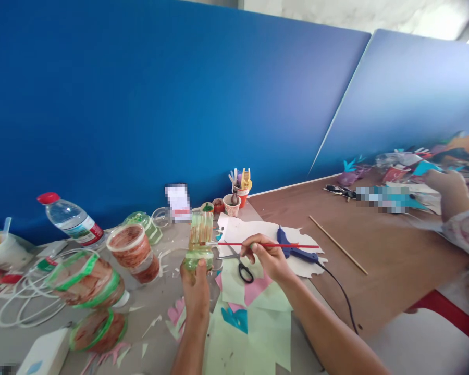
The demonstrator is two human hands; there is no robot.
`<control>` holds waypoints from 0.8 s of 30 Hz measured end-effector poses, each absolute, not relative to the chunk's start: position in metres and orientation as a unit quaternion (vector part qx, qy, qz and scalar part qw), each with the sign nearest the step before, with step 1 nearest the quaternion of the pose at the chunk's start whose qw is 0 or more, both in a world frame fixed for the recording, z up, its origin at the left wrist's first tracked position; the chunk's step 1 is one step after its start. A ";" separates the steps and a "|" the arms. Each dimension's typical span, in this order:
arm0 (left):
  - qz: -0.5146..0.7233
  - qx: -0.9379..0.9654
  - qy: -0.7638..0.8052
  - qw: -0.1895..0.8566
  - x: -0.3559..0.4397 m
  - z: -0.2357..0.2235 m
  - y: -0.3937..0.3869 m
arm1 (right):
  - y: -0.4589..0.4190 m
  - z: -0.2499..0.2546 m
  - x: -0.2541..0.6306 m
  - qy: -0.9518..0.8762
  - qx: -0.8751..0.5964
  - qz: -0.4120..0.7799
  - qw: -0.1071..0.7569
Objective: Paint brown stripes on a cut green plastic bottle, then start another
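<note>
My left hand (196,278) is closed around the lower part of a see-through plastic bottle piece (201,229), tinted green with brownish streaks. In my right hand (263,255) a thin red-handled paintbrush (297,246) is pinched between thumb and fingers, held almost level. Its tip reaches the side of the bottle piece; whether it presses on it is hard to tell. Scissors (245,273) with black handles lie under the brush on paper. Just right of my right hand rests a blue glue gun (297,252) on a white sheet (240,229).
Painted plastic containers (128,242) and a red-capped water bottle (72,221) stand at left beside a coiled white cable (23,297). Behind are small cups (232,205) with tools. A wooden stick (338,245) lies at right, near another person's hand (449,190). Green paper (254,338) covers the front.
</note>
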State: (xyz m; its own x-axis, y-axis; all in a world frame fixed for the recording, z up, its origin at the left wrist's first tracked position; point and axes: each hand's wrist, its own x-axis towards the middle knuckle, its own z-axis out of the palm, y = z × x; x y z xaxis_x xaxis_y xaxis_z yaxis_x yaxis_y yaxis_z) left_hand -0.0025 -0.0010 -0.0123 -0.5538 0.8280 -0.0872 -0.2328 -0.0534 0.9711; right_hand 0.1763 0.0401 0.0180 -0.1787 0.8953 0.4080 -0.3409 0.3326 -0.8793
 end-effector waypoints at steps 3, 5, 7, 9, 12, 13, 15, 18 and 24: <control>0.696 0.224 0.533 0.425 -0.002 -0.010 0.000 | 0.042 0.020 0.177 -0.558 -0.261 0.524 0.589; 0.712 0.177 0.490 0.471 -0.003 -0.006 0.001 | 0.044 0.022 0.179 -0.548 -0.272 0.524 0.593; 0.711 0.138 0.457 0.517 -0.003 -0.001 0.003 | 0.045 0.023 0.181 -0.532 -0.272 0.527 0.605; 0.697 0.113 0.445 0.550 -0.003 0.003 0.003 | 0.045 0.023 0.181 -0.513 -0.256 0.536 0.619; 0.685 0.104 0.435 0.575 0.000 0.007 0.003 | 0.042 0.021 0.178 -0.524 -0.230 0.547 0.611; 0.689 0.106 0.433 0.572 0.000 0.007 0.003 | 0.041 0.020 0.177 -0.536 -0.227 0.547 0.601; 0.695 0.104 0.436 0.562 0.000 0.008 0.003 | 0.041 0.019 0.177 -0.553 -0.232 0.545 0.586; 0.696 0.101 0.441 0.558 -0.003 0.007 0.003 | 0.044 0.019 0.181 -0.547 -0.257 0.534 0.592; 0.698 0.144 0.469 0.522 -0.001 -0.003 0.004 | 0.042 0.019 0.178 -0.543 -0.234 0.536 0.602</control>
State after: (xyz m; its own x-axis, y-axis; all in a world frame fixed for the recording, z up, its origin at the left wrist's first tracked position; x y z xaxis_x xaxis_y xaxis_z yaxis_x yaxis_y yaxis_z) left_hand -0.0013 0.0038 -0.0030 -0.4132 0.8637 -0.2886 -0.5933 -0.0148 0.8048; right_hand 0.1775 0.0420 0.0189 -0.1645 0.9004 0.4027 -0.3923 0.3149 -0.8643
